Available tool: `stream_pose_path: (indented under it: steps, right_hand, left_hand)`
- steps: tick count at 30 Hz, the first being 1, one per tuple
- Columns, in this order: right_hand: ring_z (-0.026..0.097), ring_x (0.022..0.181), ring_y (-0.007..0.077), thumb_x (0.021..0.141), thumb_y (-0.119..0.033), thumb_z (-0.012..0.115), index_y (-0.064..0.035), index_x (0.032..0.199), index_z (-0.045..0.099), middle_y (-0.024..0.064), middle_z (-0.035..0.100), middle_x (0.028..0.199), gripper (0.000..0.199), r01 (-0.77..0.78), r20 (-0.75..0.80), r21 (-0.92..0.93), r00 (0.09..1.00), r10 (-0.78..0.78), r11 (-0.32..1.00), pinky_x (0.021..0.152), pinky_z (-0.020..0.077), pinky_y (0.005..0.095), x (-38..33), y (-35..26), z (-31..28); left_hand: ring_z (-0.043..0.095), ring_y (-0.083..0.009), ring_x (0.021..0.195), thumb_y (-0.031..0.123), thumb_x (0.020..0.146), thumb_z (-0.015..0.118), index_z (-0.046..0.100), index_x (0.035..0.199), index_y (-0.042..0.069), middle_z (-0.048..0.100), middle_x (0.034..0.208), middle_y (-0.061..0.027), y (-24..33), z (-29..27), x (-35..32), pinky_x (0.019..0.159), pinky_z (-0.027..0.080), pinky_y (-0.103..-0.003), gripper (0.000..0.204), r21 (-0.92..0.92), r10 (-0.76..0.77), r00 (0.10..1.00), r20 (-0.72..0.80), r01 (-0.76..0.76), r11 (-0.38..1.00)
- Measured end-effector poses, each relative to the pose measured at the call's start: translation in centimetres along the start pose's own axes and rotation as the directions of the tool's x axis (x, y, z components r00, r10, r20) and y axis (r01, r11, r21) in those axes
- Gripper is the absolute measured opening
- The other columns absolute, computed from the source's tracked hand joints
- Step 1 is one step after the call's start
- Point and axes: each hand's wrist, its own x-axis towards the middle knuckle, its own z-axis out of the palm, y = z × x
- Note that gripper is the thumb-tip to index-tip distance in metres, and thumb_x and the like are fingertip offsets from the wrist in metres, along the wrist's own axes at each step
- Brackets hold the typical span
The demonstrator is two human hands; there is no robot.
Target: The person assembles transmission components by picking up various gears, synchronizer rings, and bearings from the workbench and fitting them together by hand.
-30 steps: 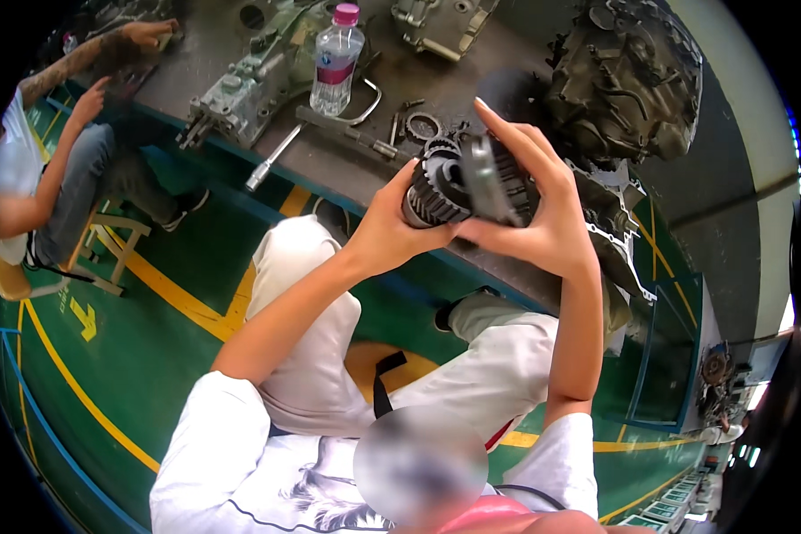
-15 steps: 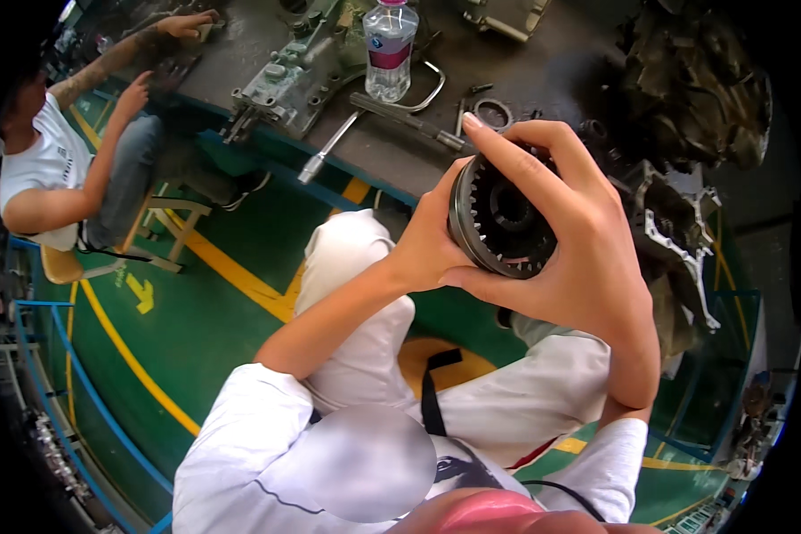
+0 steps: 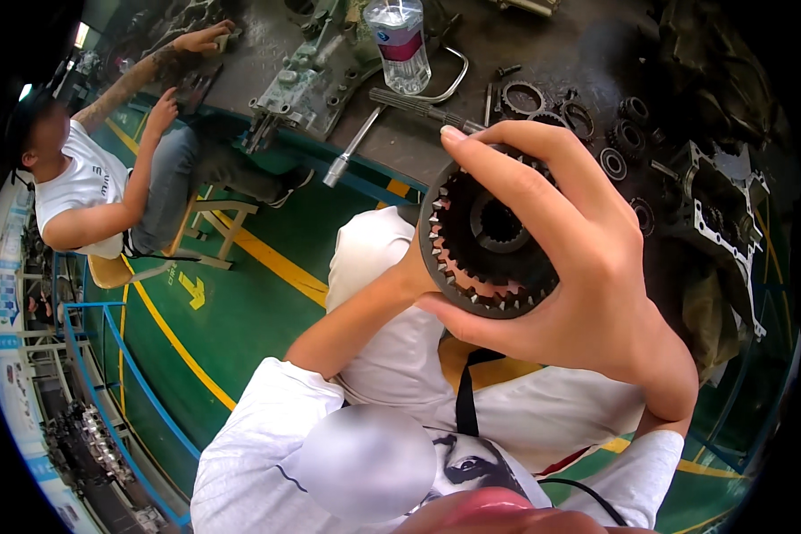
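Note:
A dark round synchronizer hub (image 3: 458,283) is held up above my lap, its toothed rim and splined centre bore facing me. My right hand (image 3: 587,258) spans it from the right, index finger across the upper edge and thumb along the lower edge. From the left, my left hand (image 3: 411,274) reaches behind the hub and supports it there; most of its fingers are hidden. Skin shows through the gaps between the teeth. Just beyond the hub, a splined shaft (image 3: 423,110) lies on the workbench (image 3: 472,44).
Beside the shaft are a socket wrench (image 3: 351,151) and a water bottle (image 3: 402,53). A gearbox housing (image 3: 303,89) stands left; metal rings (image 3: 522,83), a bearing (image 3: 612,163) and a cast casing (image 3: 730,209) lie right. Another person (image 3: 84,191) sits at the bench's left.
The hub has come closer to me and turned its toothed face more toward me. My left hand has slipped farther behind it. The view has shifted, showing more small parts at right.

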Motion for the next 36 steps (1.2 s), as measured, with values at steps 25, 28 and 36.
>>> stream_pose_path:
  steps: [25,28,36]
  right_hand:
    - [0.06,0.096,0.0324,0.049,-0.011,0.085,-0.0008,0.122,0.06,0.0171,0.057,0.111,0.078,0.006,-0.003,0.101,1.0,-0.005,0.995,0.079,0.0509,0.0383,-0.2,-0.8,0.3]
    - [0.06,0.095,0.0325,0.049,-0.01,0.084,-0.0009,0.122,0.06,0.017,0.057,0.111,0.078,0.007,-0.003,0.097,1.0,-0.007,0.995,0.079,0.0511,0.0381,-0.3,-0.8,0.4]
    - [0.06,0.094,0.032,0.046,-0.007,0.084,-0.001,0.121,0.061,0.0173,0.058,0.11,0.079,0.013,-0.006,0.113,1.0,-0.013,0.993,0.077,0.0516,0.0387,-0.3,-1.2,0.5]
  left_hand:
    - [0.057,-0.0163,0.111,0.018,0.064,0.085,0.047,0.129,0.004,0.057,0.126,-0.0094,2.2,-5.5,-0.1,0.095,0.048,-0.032,0.077,0.782,0.085,0.945,0.316,-0.31,0.542]
    - [0.058,-0.0163,0.111,0.018,0.064,0.085,0.047,0.129,0.004,0.057,0.125,-0.0094,2.2,-5.6,0.0,0.095,0.048,-0.032,0.077,0.787,0.088,0.944,0.318,-0.315,0.53]
    - [0.058,-0.0163,0.11,0.018,0.064,0.085,0.047,0.129,0.004,0.057,0.125,-0.0094,2.3,-5.9,-0.1,0.094,0.048,-0.032,0.076,0.795,0.096,0.941,0.324,-0.326,0.512]
